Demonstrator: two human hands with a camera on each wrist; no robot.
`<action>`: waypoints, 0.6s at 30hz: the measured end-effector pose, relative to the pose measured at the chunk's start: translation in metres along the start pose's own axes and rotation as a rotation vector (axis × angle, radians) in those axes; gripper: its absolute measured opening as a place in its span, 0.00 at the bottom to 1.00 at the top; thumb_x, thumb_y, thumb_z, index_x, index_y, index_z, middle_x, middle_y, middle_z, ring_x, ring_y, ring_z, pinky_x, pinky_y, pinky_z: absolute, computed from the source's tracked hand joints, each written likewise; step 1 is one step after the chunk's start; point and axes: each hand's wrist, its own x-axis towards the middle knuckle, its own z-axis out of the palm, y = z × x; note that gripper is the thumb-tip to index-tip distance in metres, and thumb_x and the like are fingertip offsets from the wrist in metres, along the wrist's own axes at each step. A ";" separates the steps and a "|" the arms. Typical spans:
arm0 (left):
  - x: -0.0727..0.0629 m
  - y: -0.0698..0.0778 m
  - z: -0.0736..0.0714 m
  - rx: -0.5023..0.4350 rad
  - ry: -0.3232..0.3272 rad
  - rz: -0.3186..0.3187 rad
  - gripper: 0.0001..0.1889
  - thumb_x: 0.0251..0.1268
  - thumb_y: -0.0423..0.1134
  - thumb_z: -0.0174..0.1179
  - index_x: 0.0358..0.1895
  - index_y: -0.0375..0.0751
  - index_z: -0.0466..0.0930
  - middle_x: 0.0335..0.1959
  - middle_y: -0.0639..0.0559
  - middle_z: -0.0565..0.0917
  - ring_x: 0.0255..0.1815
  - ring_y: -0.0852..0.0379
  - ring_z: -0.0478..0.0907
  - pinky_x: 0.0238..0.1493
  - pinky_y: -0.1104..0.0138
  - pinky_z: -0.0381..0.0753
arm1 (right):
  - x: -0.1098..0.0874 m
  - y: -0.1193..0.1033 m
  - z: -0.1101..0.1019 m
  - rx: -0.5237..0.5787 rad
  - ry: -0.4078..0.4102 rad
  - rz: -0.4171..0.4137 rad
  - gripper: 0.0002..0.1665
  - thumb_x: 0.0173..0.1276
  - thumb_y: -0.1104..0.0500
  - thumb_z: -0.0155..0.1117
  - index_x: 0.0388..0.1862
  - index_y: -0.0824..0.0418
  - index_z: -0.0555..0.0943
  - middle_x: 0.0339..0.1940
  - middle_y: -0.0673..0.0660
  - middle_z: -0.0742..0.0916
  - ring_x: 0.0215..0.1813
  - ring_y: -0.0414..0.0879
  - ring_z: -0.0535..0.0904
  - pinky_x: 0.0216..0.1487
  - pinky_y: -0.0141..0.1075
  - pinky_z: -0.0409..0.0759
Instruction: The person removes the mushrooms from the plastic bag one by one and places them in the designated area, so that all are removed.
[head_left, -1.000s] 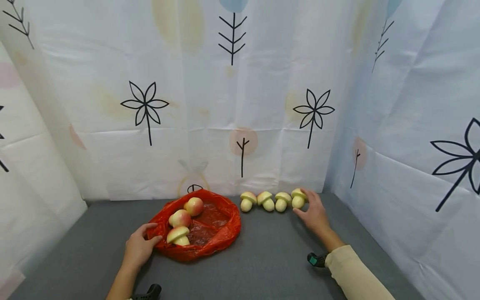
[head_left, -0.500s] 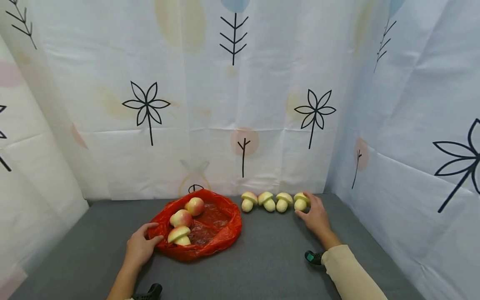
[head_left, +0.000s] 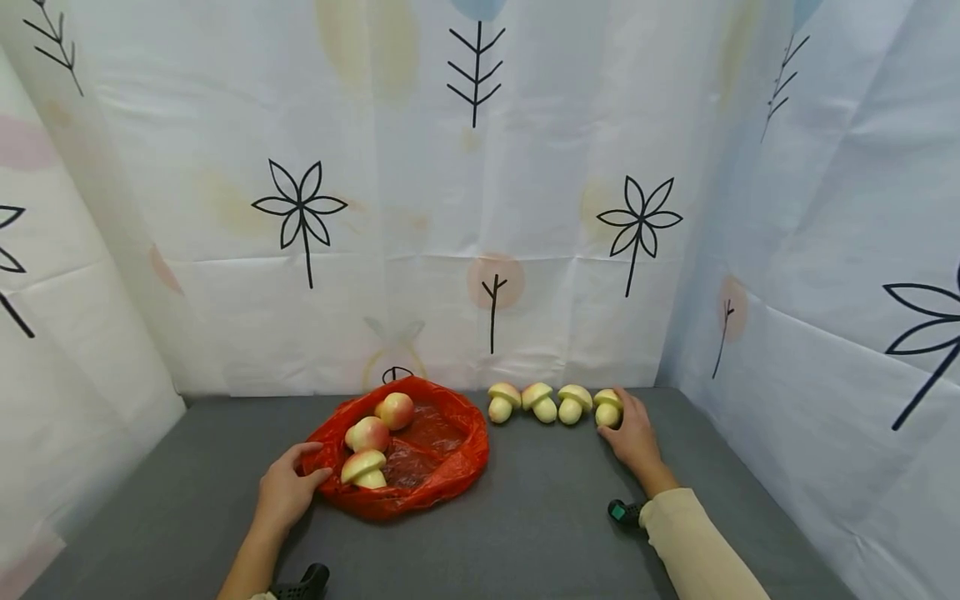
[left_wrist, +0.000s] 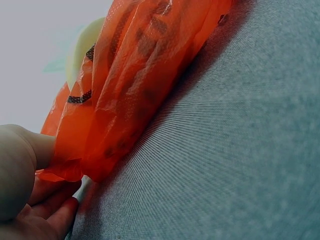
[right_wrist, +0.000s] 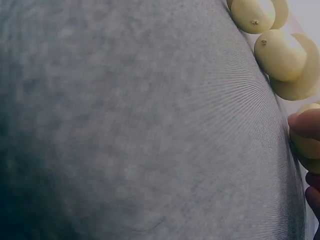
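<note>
Right fingers (head_left: 628, 401) curled round rightmost mushroom (head_left: 607, 410)

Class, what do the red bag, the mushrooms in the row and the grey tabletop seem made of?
Red bag: thin, glossy plastic film, judging by its crinkles and translucency.
Mushrooms: smooth, satiny, perhaps foam or plastic, given even, softly shaded surfaces; the look leaves it open.
Grey tabletop: matte, probably cloth-covered; fine, thread-like ribs show close up.

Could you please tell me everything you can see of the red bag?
The red bag looks like thin, crinkled, see-through plastic with dark printed marks. It lies wide open, crumpled low, on the grey table, with three mushroom-shaped pieces inside toward its left. The left hand grips its left edge.
</note>
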 end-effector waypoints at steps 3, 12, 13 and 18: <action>0.001 -0.002 0.001 -0.002 0.003 0.005 0.24 0.61 0.37 0.65 0.60 0.34 0.74 0.54 0.28 0.77 0.52 0.33 0.73 0.49 0.44 0.71 | 0.000 0.000 0.001 0.000 0.002 0.014 0.46 0.59 0.65 0.70 0.73 0.67 0.58 0.66 0.73 0.66 0.66 0.69 0.63 0.61 0.61 0.62; 0.000 -0.002 0.002 0.005 0.010 0.000 0.24 0.61 0.36 0.65 0.60 0.34 0.74 0.57 0.26 0.75 0.55 0.31 0.71 0.53 0.41 0.69 | 0.001 -0.006 0.003 -0.029 0.011 0.067 0.45 0.61 0.65 0.69 0.73 0.63 0.58 0.69 0.70 0.65 0.67 0.68 0.63 0.55 0.68 0.62; 0.000 -0.002 0.002 0.005 0.011 0.000 0.24 0.61 0.36 0.65 0.60 0.34 0.74 0.57 0.26 0.74 0.55 0.31 0.71 0.53 0.41 0.68 | 0.002 -0.007 0.004 -0.034 0.011 0.067 0.44 0.61 0.65 0.69 0.73 0.62 0.58 0.69 0.70 0.65 0.66 0.68 0.63 0.55 0.69 0.62; -0.001 -0.001 0.002 0.008 0.011 -0.002 0.24 0.61 0.36 0.65 0.60 0.34 0.74 0.58 0.26 0.74 0.56 0.30 0.70 0.54 0.40 0.68 | 0.002 -0.007 0.005 -0.046 0.005 0.068 0.44 0.61 0.65 0.69 0.73 0.61 0.59 0.68 0.69 0.66 0.66 0.68 0.64 0.55 0.70 0.61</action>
